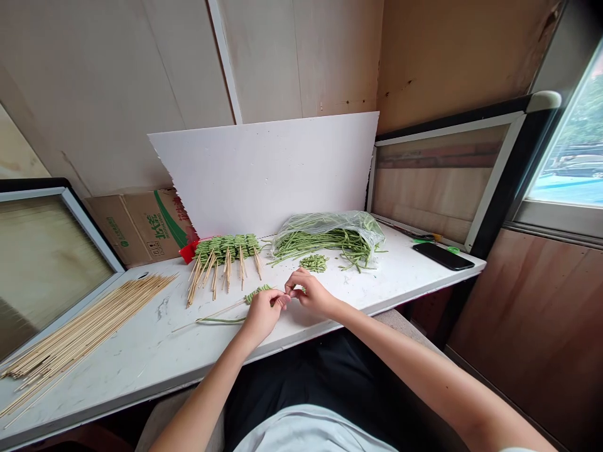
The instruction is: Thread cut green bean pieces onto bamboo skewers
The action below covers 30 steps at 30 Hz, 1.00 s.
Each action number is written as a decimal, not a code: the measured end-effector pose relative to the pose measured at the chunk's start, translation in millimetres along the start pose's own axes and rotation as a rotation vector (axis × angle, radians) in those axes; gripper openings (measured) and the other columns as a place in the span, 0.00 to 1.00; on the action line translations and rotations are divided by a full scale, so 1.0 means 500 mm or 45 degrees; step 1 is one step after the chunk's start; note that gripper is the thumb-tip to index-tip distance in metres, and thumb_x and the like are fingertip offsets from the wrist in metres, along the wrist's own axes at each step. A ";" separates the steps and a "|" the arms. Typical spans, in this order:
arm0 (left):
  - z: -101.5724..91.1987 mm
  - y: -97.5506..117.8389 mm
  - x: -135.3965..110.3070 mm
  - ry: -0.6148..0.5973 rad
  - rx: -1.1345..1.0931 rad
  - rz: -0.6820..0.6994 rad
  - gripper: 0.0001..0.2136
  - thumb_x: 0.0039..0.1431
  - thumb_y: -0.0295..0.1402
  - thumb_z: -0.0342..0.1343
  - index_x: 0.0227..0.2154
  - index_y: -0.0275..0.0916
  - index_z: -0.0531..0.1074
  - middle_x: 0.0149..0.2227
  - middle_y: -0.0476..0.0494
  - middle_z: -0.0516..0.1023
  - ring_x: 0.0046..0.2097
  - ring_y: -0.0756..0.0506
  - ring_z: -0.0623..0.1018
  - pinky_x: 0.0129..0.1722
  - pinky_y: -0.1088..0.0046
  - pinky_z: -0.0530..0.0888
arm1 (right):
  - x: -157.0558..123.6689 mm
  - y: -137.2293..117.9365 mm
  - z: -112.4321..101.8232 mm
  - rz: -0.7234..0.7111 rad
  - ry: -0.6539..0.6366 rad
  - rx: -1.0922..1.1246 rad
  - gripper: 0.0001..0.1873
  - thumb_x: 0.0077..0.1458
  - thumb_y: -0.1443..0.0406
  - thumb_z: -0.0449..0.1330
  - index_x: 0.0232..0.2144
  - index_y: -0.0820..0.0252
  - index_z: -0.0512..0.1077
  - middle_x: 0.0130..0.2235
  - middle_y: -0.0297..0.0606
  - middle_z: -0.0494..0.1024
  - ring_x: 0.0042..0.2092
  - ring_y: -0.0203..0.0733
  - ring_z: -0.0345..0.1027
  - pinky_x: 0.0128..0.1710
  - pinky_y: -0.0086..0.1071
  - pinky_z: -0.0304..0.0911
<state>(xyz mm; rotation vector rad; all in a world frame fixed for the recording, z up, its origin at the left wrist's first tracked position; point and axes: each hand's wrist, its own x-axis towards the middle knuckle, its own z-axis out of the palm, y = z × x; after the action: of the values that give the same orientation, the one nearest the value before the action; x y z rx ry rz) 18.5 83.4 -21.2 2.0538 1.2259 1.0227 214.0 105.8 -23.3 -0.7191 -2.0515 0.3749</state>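
My left hand (264,312) is closed, its thumb and fingertips pinched together over the front of the table. A long green bean (221,321) runs out of it to the left. Just behind this hand, thin bamboo skewers (225,309) carry a folded row of green bean (255,294). My right hand (309,295) is closed as well, its fingertips meeting those of the left. What lies between the right fingertips is mostly hidden. Beyond the hands sits a small pile of short bean pieces (313,263).
Finished bean skewers (228,251) lie stacked at the back. Right of them is a clear plastic bag (330,223) of long beans. Many bare bamboo skewers (94,320) spread along the left. A black phone (443,255) rests at right; a cardboard box (141,226) stands behind.
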 end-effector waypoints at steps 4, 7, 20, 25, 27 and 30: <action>-0.004 0.003 0.000 0.010 -0.092 0.026 0.15 0.64 0.39 0.55 0.29 0.37 0.82 0.27 0.43 0.82 0.32 0.45 0.78 0.36 0.71 0.71 | 0.001 -0.005 0.002 0.126 0.030 0.229 0.09 0.58 0.73 0.61 0.31 0.56 0.77 0.32 0.35 0.79 0.42 0.44 0.67 0.46 0.37 0.61; -0.004 -0.001 0.003 0.000 -0.176 0.030 0.16 0.65 0.40 0.56 0.28 0.37 0.82 0.27 0.42 0.82 0.32 0.45 0.78 0.35 0.71 0.72 | 0.004 -0.006 0.000 0.184 0.014 0.387 0.05 0.60 0.67 0.63 0.31 0.56 0.77 0.32 0.36 0.80 0.39 0.43 0.69 0.44 0.36 0.63; 0.004 -0.014 0.006 -0.085 -0.472 -0.047 0.17 0.60 0.45 0.62 0.28 0.34 0.81 0.25 0.41 0.79 0.24 0.51 0.70 0.26 0.74 0.67 | 0.002 -0.014 0.009 0.363 -0.159 1.069 0.14 0.58 0.55 0.69 0.32 0.58 0.73 0.28 0.33 0.78 0.33 0.42 0.76 0.41 0.38 0.69; 0.002 -0.006 0.007 -0.097 -0.471 -0.069 0.20 0.59 0.50 0.62 0.29 0.34 0.81 0.25 0.42 0.79 0.23 0.51 0.69 0.26 0.74 0.67 | 0.002 -0.018 0.013 0.380 -0.164 1.064 0.15 0.59 0.53 0.67 0.32 0.57 0.72 0.28 0.33 0.77 0.33 0.44 0.76 0.41 0.40 0.70; -0.003 -0.004 0.008 -0.088 -0.461 -0.088 0.23 0.60 0.53 0.60 0.30 0.34 0.82 0.25 0.41 0.79 0.23 0.51 0.69 0.26 0.74 0.66 | 0.005 -0.018 0.009 0.352 -0.106 0.874 0.14 0.61 0.53 0.65 0.32 0.57 0.73 0.28 0.34 0.78 0.33 0.44 0.75 0.40 0.39 0.69; -0.009 -0.002 0.011 -0.079 -0.470 -0.097 0.26 0.61 0.55 0.59 0.33 0.33 0.82 0.28 0.40 0.80 0.24 0.51 0.69 0.26 0.74 0.67 | 0.012 -0.020 -0.011 0.174 0.047 0.337 0.11 0.63 0.57 0.64 0.32 0.56 0.77 0.32 0.38 0.80 0.38 0.45 0.72 0.43 0.39 0.66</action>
<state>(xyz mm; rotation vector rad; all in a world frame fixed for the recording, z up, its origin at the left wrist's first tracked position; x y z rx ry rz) 15.9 89.1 -17.3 1.7280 0.9910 1.0521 212.7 101.5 -11.0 -0.6989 -1.8774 0.6918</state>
